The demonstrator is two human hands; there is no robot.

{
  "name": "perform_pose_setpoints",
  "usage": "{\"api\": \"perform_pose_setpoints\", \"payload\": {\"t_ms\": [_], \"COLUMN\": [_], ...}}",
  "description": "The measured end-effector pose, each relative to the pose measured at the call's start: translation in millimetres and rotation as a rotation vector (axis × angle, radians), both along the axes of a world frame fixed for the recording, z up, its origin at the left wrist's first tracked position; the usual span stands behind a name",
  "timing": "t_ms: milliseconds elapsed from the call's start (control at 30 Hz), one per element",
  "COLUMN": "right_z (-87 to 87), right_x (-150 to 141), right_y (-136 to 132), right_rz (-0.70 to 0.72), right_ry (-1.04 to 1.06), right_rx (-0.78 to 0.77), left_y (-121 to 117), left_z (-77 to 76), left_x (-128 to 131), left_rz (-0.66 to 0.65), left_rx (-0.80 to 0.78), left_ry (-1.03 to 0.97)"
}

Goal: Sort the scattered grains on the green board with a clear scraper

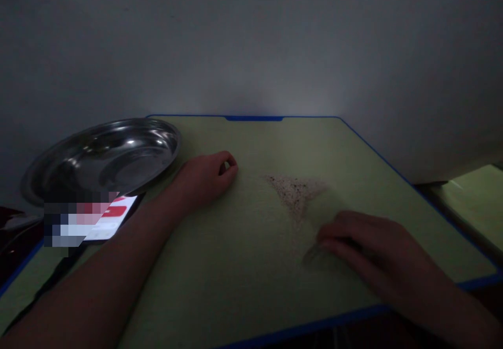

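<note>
A small heap of pale grains with dark specks [294, 194] lies spread in a rough triangle on the pale green tabletop [236, 275]. My left hand [206, 178] rests to the left of the heap, fingers curled in toward the thumb, with a small gap showing and nothing visible in it. To the near right of the heap is my right hand [365, 249], thumb and fingers pinched together. From its fingertips a thin, greyish, blurred thing [312, 254] points down to the table; its kind cannot be made out.
A wide, shiny metal basin [137, 165] stands at the left. Just before it lies a phone [113, 218] with a lit screen, partly blurred, near my left forearm. Blue edging [253, 118] borders the table, and a pale wall [251, 45] rises behind.
</note>
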State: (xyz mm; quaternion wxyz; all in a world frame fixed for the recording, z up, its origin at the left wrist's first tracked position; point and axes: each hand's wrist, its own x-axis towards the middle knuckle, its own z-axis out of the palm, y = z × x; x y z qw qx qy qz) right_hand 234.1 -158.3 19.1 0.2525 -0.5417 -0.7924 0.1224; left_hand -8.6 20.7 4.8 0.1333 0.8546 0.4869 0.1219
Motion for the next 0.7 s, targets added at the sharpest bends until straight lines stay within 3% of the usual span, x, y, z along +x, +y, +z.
{"api": "perform_pose_setpoints", "payload": {"t_ms": [133,233,467,700], "right_z": [10.2,14.5,-1.6,-7.7], "right_x": [34,47,41,20], "right_y": [33,62,108,106], "right_rz": [-0.265,-0.331,-0.229,-0.112], "right_ry": [-0.097,-0.181,-0.298,-0.307], "right_rx": [0.082,0.052,-0.025,-0.088], "left_y": [1,1,-1,-3], "left_z": [-0.8,-1.2,0.7,2.2], "left_x": [0,-1,-2,-1], "left_rz": [0.008,0.004,0.020,-0.001], "left_rx": [-0.011,-0.018,-0.039,-0.045], "left_ry": [0.021,0.032,0.023,0.011]}}
